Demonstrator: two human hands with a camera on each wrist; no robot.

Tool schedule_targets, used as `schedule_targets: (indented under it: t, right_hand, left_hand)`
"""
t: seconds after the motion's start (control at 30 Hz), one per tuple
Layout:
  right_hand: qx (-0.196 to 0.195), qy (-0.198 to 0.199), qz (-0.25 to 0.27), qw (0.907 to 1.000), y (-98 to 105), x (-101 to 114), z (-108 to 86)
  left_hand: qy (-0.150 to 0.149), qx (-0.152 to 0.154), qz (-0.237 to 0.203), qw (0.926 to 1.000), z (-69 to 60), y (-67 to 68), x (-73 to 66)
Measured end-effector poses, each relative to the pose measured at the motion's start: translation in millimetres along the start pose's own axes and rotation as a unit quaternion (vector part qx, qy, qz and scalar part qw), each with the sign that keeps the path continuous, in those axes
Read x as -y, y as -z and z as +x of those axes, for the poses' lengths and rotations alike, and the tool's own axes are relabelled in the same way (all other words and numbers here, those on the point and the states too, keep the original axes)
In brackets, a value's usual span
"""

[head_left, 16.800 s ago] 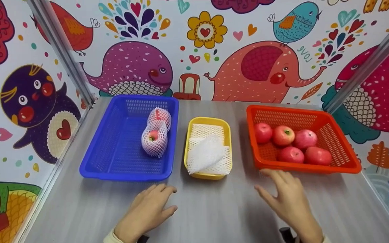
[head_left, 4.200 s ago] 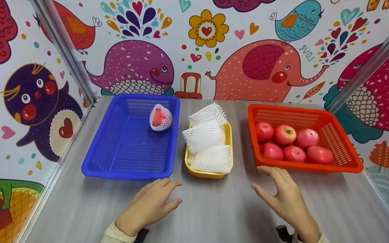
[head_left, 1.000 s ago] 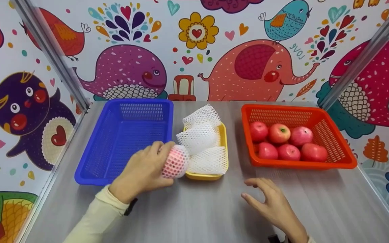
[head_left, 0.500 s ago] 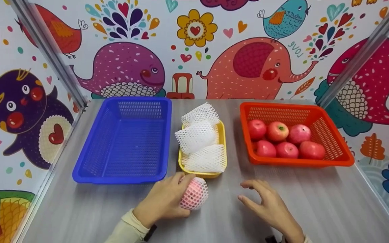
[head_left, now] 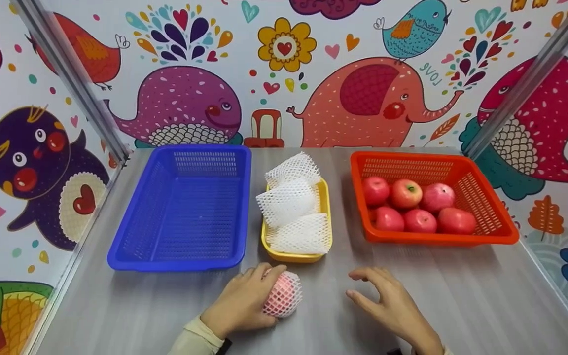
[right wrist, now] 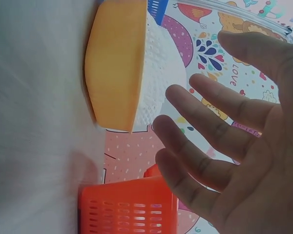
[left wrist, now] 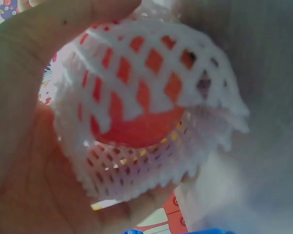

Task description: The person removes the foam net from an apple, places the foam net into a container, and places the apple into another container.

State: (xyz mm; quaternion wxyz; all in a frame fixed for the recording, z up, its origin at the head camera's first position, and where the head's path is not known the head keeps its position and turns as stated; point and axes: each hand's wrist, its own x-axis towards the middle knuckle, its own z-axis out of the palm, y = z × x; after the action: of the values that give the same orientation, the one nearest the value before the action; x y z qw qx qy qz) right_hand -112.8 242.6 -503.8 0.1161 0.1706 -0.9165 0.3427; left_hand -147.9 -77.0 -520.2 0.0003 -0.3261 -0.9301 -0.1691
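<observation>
In my left hand (head_left: 247, 301) I grip an apple (head_left: 283, 295) wrapped in a white foam net, low over the front of the table or on it. The left wrist view shows the apple's red skin (left wrist: 141, 127) through the foam net (left wrist: 161, 92), whose ragged end gapes. My right hand (head_left: 395, 308) hovers to the right with relaxed, parted fingers, holding nothing. Behind the hands stands a yellow basket (head_left: 296, 257) with several white foam nets (head_left: 294, 202) piled in it.
A blue basket (head_left: 178, 266) stands at the left. The red basket (head_left: 437, 237) at the right holds several bare apples (head_left: 406, 193). Patterned walls with metal posts (head_left: 74, 74) enclose the grey table (head_left: 323, 315) at the back and sides.
Two netted apples lay in the blue basket at first, later one. My left hand has carried that one out to the front of the table. The red basket gained an apple; the nets were rearranged.
</observation>
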Motion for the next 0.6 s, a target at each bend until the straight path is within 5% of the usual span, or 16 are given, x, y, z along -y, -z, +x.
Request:
schedule_targets:
  t: [0.13,0.27,0.6]
  right_hand:
    - [0.017,-0.013,0.008,0.9997,-0.8,0.5,0.5]
    - [0.026,-0.013,0.013,0.9995,-1.1,2.1,1.1]
    - [0.017,0.066,0.037,0.9970,-13.8,9.4,4.3]
  left_hand:
    - [0.010,0.007,-0.001,0.9999,0.3,-0.9,1.4]
    - [-0.003,-0.026,0.015,0.9995,0.2,-2.2,2.2]
    - [-0.035,-0.042,-0.003,0.9985,1.8,7.8,-12.4]
